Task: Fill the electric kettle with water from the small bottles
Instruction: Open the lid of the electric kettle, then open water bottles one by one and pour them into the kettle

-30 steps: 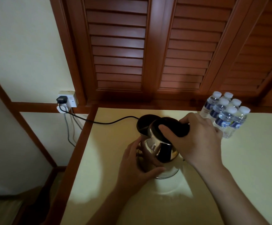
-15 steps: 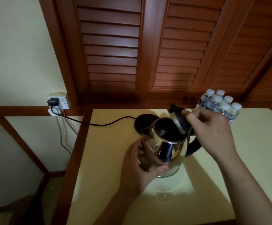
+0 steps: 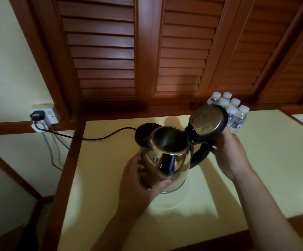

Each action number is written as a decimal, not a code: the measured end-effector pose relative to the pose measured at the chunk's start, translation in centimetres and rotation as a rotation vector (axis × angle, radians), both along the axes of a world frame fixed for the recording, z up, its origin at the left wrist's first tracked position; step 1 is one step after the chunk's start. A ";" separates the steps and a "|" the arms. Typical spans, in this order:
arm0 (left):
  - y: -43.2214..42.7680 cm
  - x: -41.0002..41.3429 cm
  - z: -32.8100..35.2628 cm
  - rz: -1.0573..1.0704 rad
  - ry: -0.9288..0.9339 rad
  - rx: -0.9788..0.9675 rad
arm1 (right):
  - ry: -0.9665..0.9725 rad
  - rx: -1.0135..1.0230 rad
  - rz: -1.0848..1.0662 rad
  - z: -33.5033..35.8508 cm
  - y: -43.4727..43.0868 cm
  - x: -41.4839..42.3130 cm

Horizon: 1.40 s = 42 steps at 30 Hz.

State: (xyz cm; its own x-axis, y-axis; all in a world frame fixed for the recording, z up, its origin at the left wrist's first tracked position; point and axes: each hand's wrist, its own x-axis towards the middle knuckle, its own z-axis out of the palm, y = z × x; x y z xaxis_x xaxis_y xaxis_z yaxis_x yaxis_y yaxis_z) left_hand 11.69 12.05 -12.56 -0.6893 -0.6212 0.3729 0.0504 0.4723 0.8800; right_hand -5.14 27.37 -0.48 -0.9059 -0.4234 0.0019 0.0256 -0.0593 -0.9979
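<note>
The electric kettle (image 3: 167, 160), shiny steel with a black handle (image 3: 199, 154), stands near the middle of the cream worktop (image 3: 255, 169), in front of its round black base (image 3: 144, 132) and off it. Its mouth is uncovered and the inside looks dark; whether there is water in it cannot be told. Whether its bottom rests on the worktop or is held just above it cannot be told either. The hinged lid (image 3: 207, 121) is swung up and back over the handle, its metal underside facing the camera.

The left hand (image 3: 138, 182) grips the kettle's body on the spout side, its fingers (image 3: 139, 158) curled round the far wall and the thumb (image 3: 163, 183) pressed against the near wall low down. The right hand (image 3: 228, 154) holds the raised lid from behind, just above the handle; its fingers are curled there but mostly hidden by the lid.

The small bottles (image 3: 236, 113), white-capped and standing close together, are at the back of the worktop just behind the lid and the right hand.

A black cord (image 3: 100, 138) runs from the base over the worktop's left edge to a plug (image 3: 35, 115) in a wall socket (image 3: 46, 115). Brown louvred doors (image 3: 102, 51) rise behind the worktop.
</note>
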 end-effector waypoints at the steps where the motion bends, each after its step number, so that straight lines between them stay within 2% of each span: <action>1: 0.1 0.0 0.1 0.001 -0.009 -0.003 | -0.008 -0.020 -0.002 0.0 0.0 -0.1; 6: 0.7 0.6 0.9 0.085 -0.139 -0.120 | 0.026 -0.063 0.055 -0.4 0.2 -0.9; 8: 2.0 0.7 1.1 0.181 -0.188 -0.168 | 0.055 -0.055 0.095 -0.4 1.0 -1.6; 11: 3.5 1.5 1.2 0.330 -0.091 -0.180 | 0.230 0.030 0.245 -0.8 1.8 -2.3; 16: 9.1 -0.6 1.4 0.576 0.039 -0.350 | 0.269 0.089 0.289 -2.2 6.1 -5.7; 20: 13.4 -4.5 2.6 0.546 0.099 -0.439 | 0.391 0.139 0.283 -3.1 10.1 -10.0; 24: 17.0 -9.5 3.2 0.377 0.057 -0.513 | 0.551 0.238 0.211 -3.5 13.0 -14.9; 27: 18.4 -13.6 3.5 0.259 -0.052 -0.453 | 0.694 0.244 0.143 -3.2 14.3 -18.1; 30: 18.1 -17.7 3.6 0.231 -0.112 -0.311 | 0.842 0.270 0.078 -2.8 14.5 -21.0; 35: 16.6 -24.8 4.0 0.264 -0.199 -0.140 | 1.136 0.513 0.018 -1.1 12.6 -24.6; 39: 15.8 -28.9 4.7 0.286 -0.280 -0.016 | 1.431 0.633 0.077 0.2 10.0 -24.7; 42: 15.7 -30.4 4.8 0.297 -0.328 0.032 | 1.512 0.831 0.183 0.8 8.4 -24.6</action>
State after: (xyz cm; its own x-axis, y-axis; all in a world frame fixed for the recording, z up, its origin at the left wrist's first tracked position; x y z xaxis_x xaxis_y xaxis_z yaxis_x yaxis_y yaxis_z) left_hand -18.74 27.70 -7.73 -0.5578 -0.8178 0.1417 -0.3675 0.3965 0.8413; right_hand -29.76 35.79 0.27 -0.2537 -0.8401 0.4795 -0.9366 0.3373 0.0953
